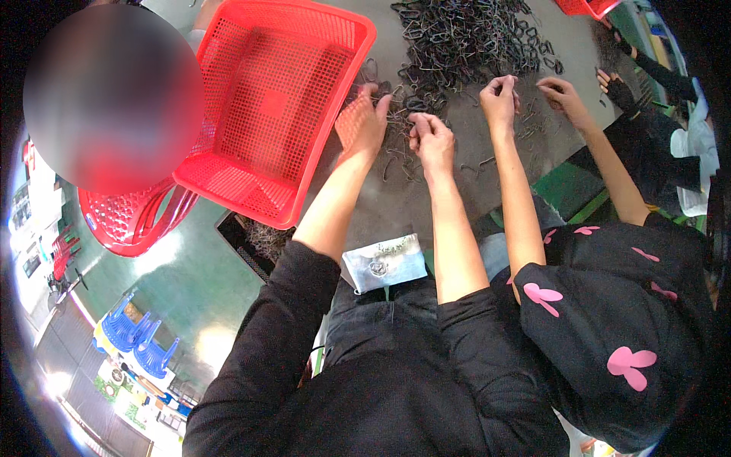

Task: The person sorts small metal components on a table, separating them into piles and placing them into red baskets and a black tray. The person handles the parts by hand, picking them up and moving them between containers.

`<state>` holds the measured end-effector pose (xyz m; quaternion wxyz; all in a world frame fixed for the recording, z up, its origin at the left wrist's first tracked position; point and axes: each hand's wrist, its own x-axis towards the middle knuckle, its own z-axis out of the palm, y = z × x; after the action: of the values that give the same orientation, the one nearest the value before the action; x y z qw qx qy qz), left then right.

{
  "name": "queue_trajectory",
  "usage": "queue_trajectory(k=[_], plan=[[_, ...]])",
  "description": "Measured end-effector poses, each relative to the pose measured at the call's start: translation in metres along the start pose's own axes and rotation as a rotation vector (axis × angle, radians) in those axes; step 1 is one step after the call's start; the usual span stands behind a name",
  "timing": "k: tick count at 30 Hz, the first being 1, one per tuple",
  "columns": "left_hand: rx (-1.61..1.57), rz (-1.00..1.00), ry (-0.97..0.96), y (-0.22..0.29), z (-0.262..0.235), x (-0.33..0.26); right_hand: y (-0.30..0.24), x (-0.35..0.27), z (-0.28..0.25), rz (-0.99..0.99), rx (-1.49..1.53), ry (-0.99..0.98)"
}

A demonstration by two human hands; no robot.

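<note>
My left hand (364, 126) is beside the right rim of a red perforated plastic basket (266, 107), thumb and fingers apart, over dark metal pieces at the table's near side. Just right of it, my right hand (434, 145) has its fingers curled together above the grey table (472, 114). Whatever it may hold is too small to make out. Beyond both hands lies a large heap of dark, link-shaped metal clips (457, 42). Thin bent metal hooks (478, 164) lie scattered around my right hand.
At my right, a co-worker in a black top with pink shapes (544, 297) has both hands (499, 103) over the table. Another person's gloved hands (618, 87) show at far right. Below the red basket sits a dark crate (251, 244). A pale blue pouch (386, 263) is at my lap.
</note>
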<state>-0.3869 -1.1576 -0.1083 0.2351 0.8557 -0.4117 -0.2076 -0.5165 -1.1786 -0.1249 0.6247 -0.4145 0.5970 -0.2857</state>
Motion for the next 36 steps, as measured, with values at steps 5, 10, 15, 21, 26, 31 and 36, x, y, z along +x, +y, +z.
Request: queue_trajectory(k=[5, 10, 15, 21, 26, 31, 36], plan=[[0.009, 0.099, -0.014, -0.009, 0.012, 0.035, -0.008, 0.031, -0.010, -0.420, -0.509, 0.189], [-0.490, -0.150, -0.237, -0.011, 0.001, 0.024, -0.038, 0.026, -0.005, -0.497, -1.086, 0.022], [-0.748, -0.235, -0.472, -0.006, -0.017, 0.003, -0.043, 0.023, -0.007, -0.532, -0.998, 0.069], [-1.741, -0.325, -0.738, -0.011, -0.036, -0.018, -0.034, 0.000, -0.043, 0.111, 0.335, -0.316], [-1.563, -0.313, -0.796, -0.020, -0.014, 0.005, -0.025, -0.016, -0.060, 0.101, 0.846, -0.412], [-0.281, 0.054, -0.265, 0.035, 0.021, 0.025, -0.004, 0.045, -0.061, -0.062, -0.121, 0.180], [0.003, 0.197, -0.236, 0.046, 0.035, 0.043, -0.036, 0.057, -0.027, -0.190, -0.885, 0.320]])
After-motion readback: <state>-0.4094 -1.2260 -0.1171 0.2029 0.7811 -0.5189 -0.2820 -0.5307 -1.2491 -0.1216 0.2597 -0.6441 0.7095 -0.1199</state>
